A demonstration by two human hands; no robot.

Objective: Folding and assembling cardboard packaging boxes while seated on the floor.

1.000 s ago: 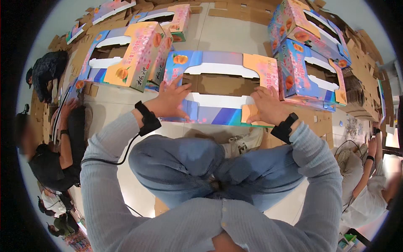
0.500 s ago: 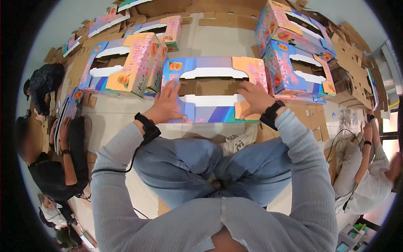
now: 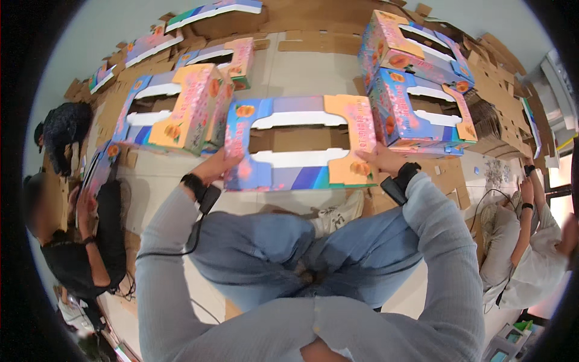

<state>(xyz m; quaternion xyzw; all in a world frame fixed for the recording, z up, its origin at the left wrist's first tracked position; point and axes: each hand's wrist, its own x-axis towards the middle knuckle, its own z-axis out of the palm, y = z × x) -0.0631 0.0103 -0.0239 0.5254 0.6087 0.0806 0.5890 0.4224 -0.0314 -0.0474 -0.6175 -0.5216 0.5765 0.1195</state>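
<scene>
From where I stand, the left hand and right hand have their fingers clasping opposite ends of the printed carton, just beyond the bent legs. It looks shaped, like the left-side cartons and right-side cartons; its base is hidden, and the brown cardboard stack seems unformed.

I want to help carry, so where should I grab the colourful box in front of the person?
Probably at its two short ends, coming from left and right, one palm on each. The box is wide, and the big opening in its top leaves little to hold in the middle. The left hand and right hand are at those ends now.
</scene>
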